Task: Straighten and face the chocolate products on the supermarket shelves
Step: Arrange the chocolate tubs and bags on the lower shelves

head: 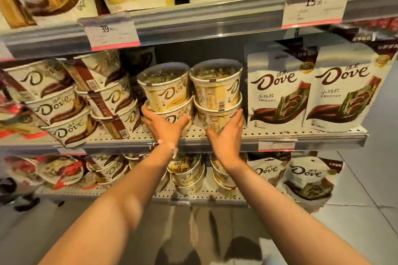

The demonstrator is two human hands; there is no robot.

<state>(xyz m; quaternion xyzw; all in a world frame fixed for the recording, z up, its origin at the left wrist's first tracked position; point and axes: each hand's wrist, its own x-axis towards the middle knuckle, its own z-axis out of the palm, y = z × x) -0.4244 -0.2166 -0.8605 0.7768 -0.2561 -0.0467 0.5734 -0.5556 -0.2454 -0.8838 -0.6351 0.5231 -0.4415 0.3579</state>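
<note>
Two bare forearms are stretched forward from the bottom of the view toward a grey perforated metal middle shelf (280, 133). The left hand (164, 126) is cupped round the front of the lower cream-and-gold Dove chocolate tub of the left stack (178, 114), fingers spread and curled against its wall, with a thin bracelet (167, 144) seen at the wrist. The right hand (226, 130) is laid with nearly straight fingers against the right side of the lower cream tub of the right stack (212, 116), thumb at the front; whether it is truly gripped cannot be told. An upper gold-labelled Dove tub (165, 89) is stacked on the left one and an upper barcode-facing tub (216, 86) on the right one; the two stacks stand just beside each other at mid-shelf. To the left, brown-and-cream Dove tubs (58, 105) are piled tilted. To the right, two white Dove chocolate pouches (310, 90) stand upright. Above, white price tags (313, 6) hang from the upper shelf edge.
</note>
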